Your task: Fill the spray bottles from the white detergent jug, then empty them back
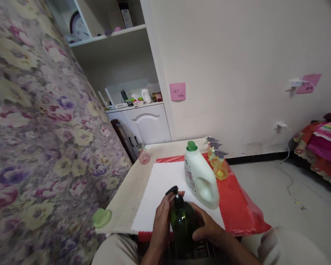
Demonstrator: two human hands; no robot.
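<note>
A dark green pump bottle [184, 224] with a black pump head is upright near the table's front edge, close to my body. My left hand [162, 215] is wrapped round its left side, with the fingers up by the neck and pump. From the right, my right hand [209, 225] grips the body of the bottle, thumb in front. Just beyond stands a pale green detergent jug [204, 182], its green pouring spout uncovered. A light green cap [101, 218] lies on the table's front left corner.
White paper [151, 197] and a red plastic sheet [238, 206] cover part of the table. Several yellow spray bottles [220, 171] line the right side. A pink spray bottle [144, 156] stands back left. A floral curtain [57, 140] hangs at the left.
</note>
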